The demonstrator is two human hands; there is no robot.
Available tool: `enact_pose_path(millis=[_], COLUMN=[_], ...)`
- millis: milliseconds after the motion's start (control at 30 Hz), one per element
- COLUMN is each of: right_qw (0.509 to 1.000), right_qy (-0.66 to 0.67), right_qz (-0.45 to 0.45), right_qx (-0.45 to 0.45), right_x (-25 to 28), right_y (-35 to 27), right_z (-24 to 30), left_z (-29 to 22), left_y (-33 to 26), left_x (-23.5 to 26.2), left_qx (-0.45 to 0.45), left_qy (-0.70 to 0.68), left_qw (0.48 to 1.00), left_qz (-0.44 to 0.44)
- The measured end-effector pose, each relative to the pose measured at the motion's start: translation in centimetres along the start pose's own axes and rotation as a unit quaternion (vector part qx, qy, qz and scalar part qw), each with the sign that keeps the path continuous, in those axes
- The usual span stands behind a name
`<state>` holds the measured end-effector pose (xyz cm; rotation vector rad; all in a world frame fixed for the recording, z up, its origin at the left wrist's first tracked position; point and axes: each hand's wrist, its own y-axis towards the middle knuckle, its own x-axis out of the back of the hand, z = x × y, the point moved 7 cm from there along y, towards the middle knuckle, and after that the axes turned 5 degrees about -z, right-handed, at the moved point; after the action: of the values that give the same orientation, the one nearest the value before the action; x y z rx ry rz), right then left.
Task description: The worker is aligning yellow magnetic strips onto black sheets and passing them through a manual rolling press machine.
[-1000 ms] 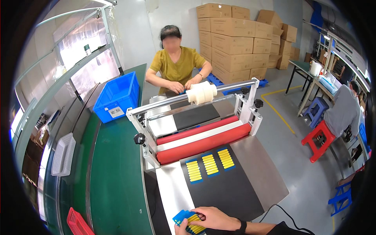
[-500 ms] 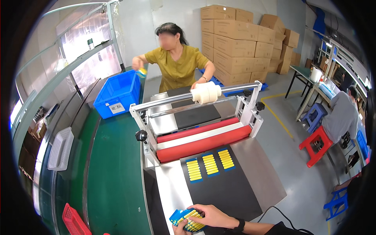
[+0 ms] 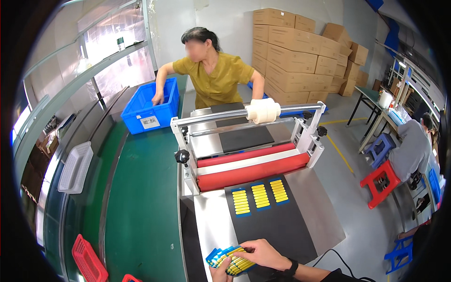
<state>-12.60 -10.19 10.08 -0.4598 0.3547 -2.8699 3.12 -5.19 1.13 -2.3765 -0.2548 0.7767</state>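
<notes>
Close to the bottom edge, my left hand [image 3: 221, 272] is closed around a fanned stack of blue cards with yellow strips [image 3: 231, 259]. Over the stack's right side lies my right hand [image 3: 263, 254], its thumb and fingers pinched on the cards. Three similar cards lie in a slanting row on a black mat: a left card [image 3: 242, 202], a middle card [image 3: 260, 196] and a right card [image 3: 279, 191]. Just beyond them, a red roller [image 3: 253, 172] spans the metal frame of a roller machine. Part of my left hand is cut off by the picture's edge.
A co-worker [image 3: 213, 77] stands behind the machine, one hand inside a blue bin [image 3: 150, 110]. To my left runs a green conveyor belt [image 3: 141, 197], with a red basket [image 3: 89, 258] beside it. Black knobs [image 3: 182, 156] stick out from the frame. A cable [image 3: 336, 254] curves at right.
The co-worker's hand, which held something yellow and blue above the bin's edge, is now down inside the bin. My hands stay on the stack; the view has shifted slightly.
</notes>
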Motion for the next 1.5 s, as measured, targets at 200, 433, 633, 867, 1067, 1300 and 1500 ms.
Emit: enact_pose_path(millis=[200, 433, 633, 867, 1067, 1300, 1500], right_qw=[0.99, 0.993, 0.994, 0.996, 0.992, 0.995, 0.996], right_qy=[-0.048, 0.082, 0.065, -0.053, -0.043, -0.047, -0.039], right_qz=[-0.067, -0.077, -0.066, -0.003, -0.017, 0.0, -0.01], right_qx=[0.116, 0.032, 0.051, 0.067, 0.12, 0.092, 0.079], right_x=[0.8, 1.7, 2.4, 1.1, 1.5, 1.4, 1.7], right_y=[-0.1, -0.4, -0.9, -0.4, -0.7, -0.4, -0.5], right_z=[1.5, 1.0, 0.9, 0.6, 1.3, 0.8, 0.9], left_z=[-0.4, 1.2, 2.0, 1.0, 0.4, 0.6, 0.8], left_y=[1.1, 0.4, 0.7, 1.3, 1.1, 0.9, 0.9], left_x=[0.0, -0.9, 0.1, 0.0, -0.9, -0.3, 0.5], left_qx=[-0.104, -0.009, -0.024, -0.108, -0.121, -0.106, -0.112], left_qy=[-0.087, -0.031, -0.103, -0.132, -0.072, -0.113, -0.118], left_qw=[0.991, 0.999, 0.994, 0.985, 0.99, 0.988, 0.987], left_qz=[-0.011, -0.011, 0.004, 0.003, -0.015, -0.003, -0.003])
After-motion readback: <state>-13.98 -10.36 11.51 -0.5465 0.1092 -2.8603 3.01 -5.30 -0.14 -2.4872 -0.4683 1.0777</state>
